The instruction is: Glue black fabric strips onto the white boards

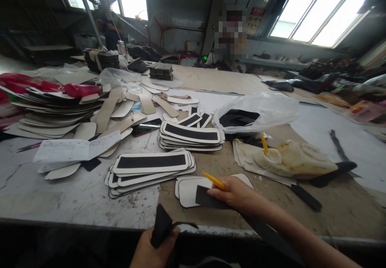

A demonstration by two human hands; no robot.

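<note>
My right hand (238,193) is closed over a dark strip (203,195), its end lying over a white rounded panel (188,191). A yellow stick (213,180), perhaps a brush handle, also pokes out of that hand. At the table's front edge, my left hand (157,248) grips black strips (161,223). Left of the white panel sits a fanned stack of white panels with black strips on them (150,163), and a second such stack (189,133) lies behind it. A smeared plastic container (298,159) lies to the right, with another yellow stick (264,143) standing in its opening.
A clear plastic bag (271,109) with black pieces stands behind the container. At the left are tall piles of curved panels (57,111), papers (75,149), scissors (28,147) and a phone (147,127). Two people (110,26) are across the room.
</note>
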